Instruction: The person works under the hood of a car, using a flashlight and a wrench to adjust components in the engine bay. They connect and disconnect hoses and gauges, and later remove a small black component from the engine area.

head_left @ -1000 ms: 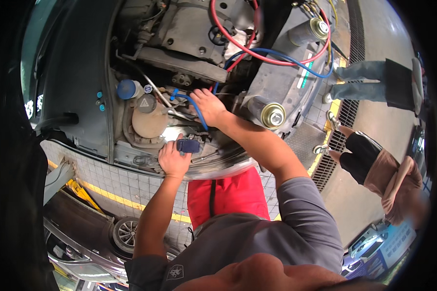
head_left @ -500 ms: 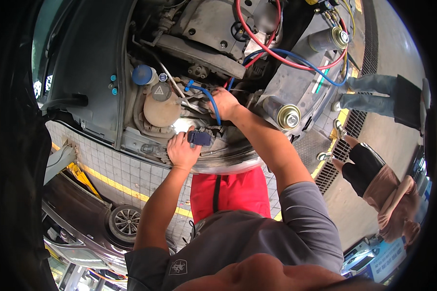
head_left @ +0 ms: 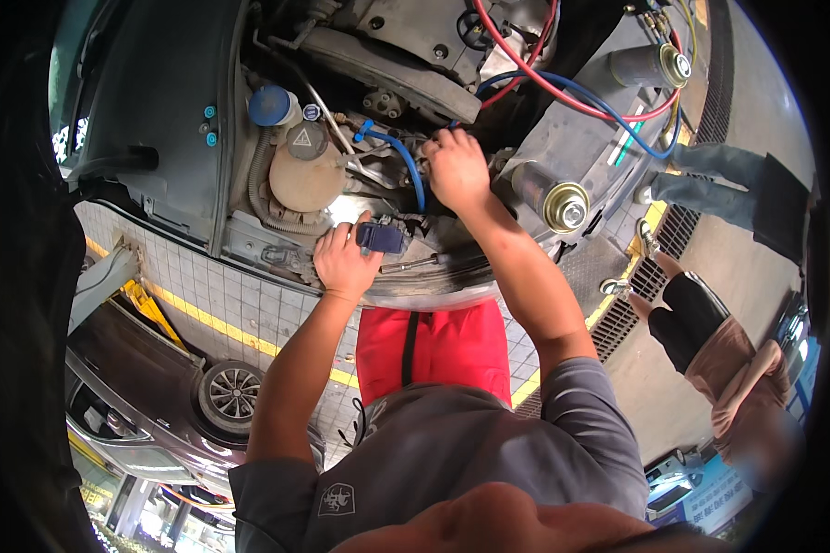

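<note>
In the engine bay of a car, my left hand (head_left: 344, 262) holds a dark blue boxy device (head_left: 381, 238) over the front edge. A bright glow lies beside its fingers, below the cream coolant reservoir (head_left: 306, 177) with a dark cap. My right hand (head_left: 459, 173) reaches deeper in, its fingers curled downward among engine parts; the fingertips and anything they grip are hidden. Just left of it, a short blue hose (head_left: 407, 163) curves down from a blue coupler (head_left: 365, 130) on a metal pipe.
Red (head_left: 563, 89) and blue hoses (head_left: 576, 88) loop across the right side. Two metal cans, a nearer one (head_left: 565, 205) and a farther one (head_left: 666, 66), lie on the front panel. A blue-capped reservoir (head_left: 270, 106) stands left. People stand at right; another car (head_left: 148, 378) is lower left.
My right hand has drawn back from behind the short blue hose and moved right, its back now in fuller view. The left hand still holds the device. The whole view has shifted slightly.
</note>
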A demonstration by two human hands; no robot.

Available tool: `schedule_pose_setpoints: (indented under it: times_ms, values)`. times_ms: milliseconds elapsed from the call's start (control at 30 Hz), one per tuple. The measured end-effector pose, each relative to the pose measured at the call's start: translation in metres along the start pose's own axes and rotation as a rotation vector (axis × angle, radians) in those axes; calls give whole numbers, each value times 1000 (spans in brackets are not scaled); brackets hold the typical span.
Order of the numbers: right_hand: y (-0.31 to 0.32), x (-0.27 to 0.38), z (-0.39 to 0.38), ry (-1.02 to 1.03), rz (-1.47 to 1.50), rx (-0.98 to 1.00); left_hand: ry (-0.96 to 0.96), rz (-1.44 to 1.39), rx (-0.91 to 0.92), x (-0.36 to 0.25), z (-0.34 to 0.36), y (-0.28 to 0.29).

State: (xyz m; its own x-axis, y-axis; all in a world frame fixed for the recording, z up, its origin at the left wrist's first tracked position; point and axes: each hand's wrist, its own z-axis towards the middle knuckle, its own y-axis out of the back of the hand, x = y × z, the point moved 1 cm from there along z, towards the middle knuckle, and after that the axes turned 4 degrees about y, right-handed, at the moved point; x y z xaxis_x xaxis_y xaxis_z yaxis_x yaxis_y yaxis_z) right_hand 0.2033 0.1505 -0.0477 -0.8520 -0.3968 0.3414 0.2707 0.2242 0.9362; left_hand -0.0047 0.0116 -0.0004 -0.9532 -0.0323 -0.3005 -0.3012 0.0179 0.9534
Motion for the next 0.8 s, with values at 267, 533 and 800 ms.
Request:
schedule_pose_setpoints:
  times_ms: [267, 533, 800]
  values:
    - [50, 36, -51, -105, 541, -255, -18, -18, -21, 2, 1, -3]
    - [97, 98, -161, -143, 899, -45, -239, -303, 42, -42, -12, 29]
    - [101, 65, -205, -247, 800, -207, -300, -483, 179, -94, -29, 23]
